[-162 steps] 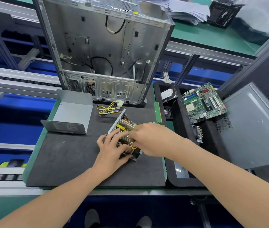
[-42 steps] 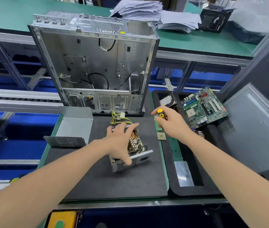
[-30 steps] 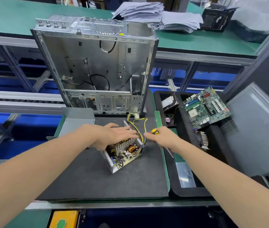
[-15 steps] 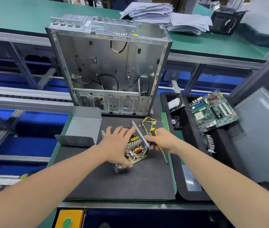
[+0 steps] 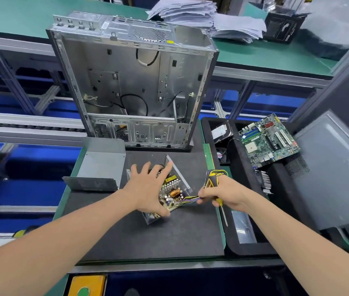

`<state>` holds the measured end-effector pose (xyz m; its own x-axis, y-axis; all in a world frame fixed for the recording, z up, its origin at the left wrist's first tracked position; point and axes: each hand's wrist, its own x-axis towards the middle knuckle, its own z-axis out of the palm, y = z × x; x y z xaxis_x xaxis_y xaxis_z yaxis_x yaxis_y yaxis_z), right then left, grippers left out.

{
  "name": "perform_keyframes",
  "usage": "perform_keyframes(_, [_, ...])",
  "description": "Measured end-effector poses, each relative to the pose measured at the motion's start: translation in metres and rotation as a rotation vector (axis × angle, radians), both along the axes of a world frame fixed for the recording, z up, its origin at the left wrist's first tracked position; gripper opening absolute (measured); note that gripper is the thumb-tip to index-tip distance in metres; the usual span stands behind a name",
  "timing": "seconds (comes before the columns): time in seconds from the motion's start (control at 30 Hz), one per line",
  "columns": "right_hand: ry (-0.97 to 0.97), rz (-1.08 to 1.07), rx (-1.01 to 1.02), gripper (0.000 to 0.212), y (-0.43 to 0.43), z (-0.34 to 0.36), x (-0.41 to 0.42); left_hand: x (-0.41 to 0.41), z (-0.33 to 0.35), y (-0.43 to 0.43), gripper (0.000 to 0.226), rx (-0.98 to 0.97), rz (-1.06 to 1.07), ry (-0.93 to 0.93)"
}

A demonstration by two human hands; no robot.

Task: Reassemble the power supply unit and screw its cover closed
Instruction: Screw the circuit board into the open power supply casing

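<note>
Head view, looking down at a bench. An open, gutted computer case (image 5: 133,82) stands upright at twelve o'clock on the black mat (image 5: 148,236). At three o'clock a grey side panel (image 5: 329,171) leans past a black tray (image 5: 254,247), and a green motherboard (image 5: 269,139) lies at the tray's far end, toward two o'clock. The power supply's grey metal cover (image 5: 103,165) sits off the unit at ten o'clock on the mat, apart from it.

The power supply unit (image 5: 173,193) lies near the mat's centre, tilted, its circuit board, heat sinks and copper coil exposed. The left hand (image 5: 148,189) rests on its nine o'clock side, fingers straight and spread apart, the thumb lying along the near edge. The right hand (image 5: 227,193), at three o'clock of the unit, has its fingers curled around a yellow-and-black screwdriver (image 5: 222,212), shaft pointing toward six o'clock. Its fingertips also pinch the yellow and purple wire bundle (image 5: 188,198) coming out of the unit; the wires loop over the handle's top.
</note>
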<state>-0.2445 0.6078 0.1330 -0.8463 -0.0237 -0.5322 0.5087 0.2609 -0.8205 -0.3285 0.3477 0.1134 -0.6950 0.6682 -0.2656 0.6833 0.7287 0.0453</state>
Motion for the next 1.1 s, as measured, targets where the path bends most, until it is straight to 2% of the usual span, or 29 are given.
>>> perform_keyframes(0.2, [0.195,0.177,0.191,0.019,-0.013,0.019,0.008,0.000,-0.002,0.001,0.154,0.000,0.004,0.028])
perform_keyframes(0.3, [0.237,0.316,0.391,0.031,-0.027,0.034,-0.001,0.001,-0.003,0.001,0.155,0.011,0.006,0.039])
perform_keyframes(0.4, [0.341,0.559,0.696,0.021,-0.047,0.052,-0.016,0.001,-0.005,0.001,0.153,0.031,0.012,0.038])
perform_keyframes(0.5, [0.401,0.728,0.828,0.025,-0.066,0.063,-0.037,0.001,-0.007,0.000,0.145,0.055,0.014,0.077])
perform_keyframes(0.57, [0.421,0.767,0.910,0.030,-0.074,0.065,-0.055,0.002,-0.009,-0.002,0.133,0.099,0.011,0.119])
perform_keyframes(0.67, [0.407,0.731,1.002,0.045,-0.079,0.064,-0.079,0.004,-0.012,-0.003,0.113,0.187,0.015,0.161])
perform_keyframes(0.77, [0.377,0.659,0.963,0.052,-0.077,0.058,-0.091,0.005,-0.014,0.000,0.089,0.369,0.116,0.175])
perform_keyframes(0.8, [0.383,0.619,0.942,0.051,-0.077,0.055,-0.091,0.005,-0.014,0.001,0.088,0.425,0.177,0.171])
perform_keyframes(0.87, [0.402,0.550,0.942,0.030,-0.078,0.048,-0.091,0.004,-0.012,0.004,0.089,0.482,0.286,0.162])
perform_keyframes(0.9, [0.429,0.534,0.962,0.030,-0.079,0.045,-0.090,0.004,-0.012,0.006,0.088,0.488,0.323,0.168])
perform_keyframes(0.97, [0.438,0.483,0.976,0.058,-0.078,0.043,-0.087,0.004,-0.012,0.010,0.094,0.473,0.382,0.180])
perform_keyframes(1.0, [0.434,0.445,0.954,0.063,-0.076,0.043,-0.085,0.004,-0.012,0.012,0.098,0.465,0.410,0.178])
perform_keyframes(1.07, [0.420,0.383,0.881,0.058,-0.070,0.047,-0.080,0.002,-0.012,0.016,0.103,0.457,0.465,0.146])
perform_keyframes(1.1, [0.440,0.328,0.847,0.047,-0.064,0.049,-0.077,0.000,-0.011,0.019,0.103,0.458,0.490,0.110])
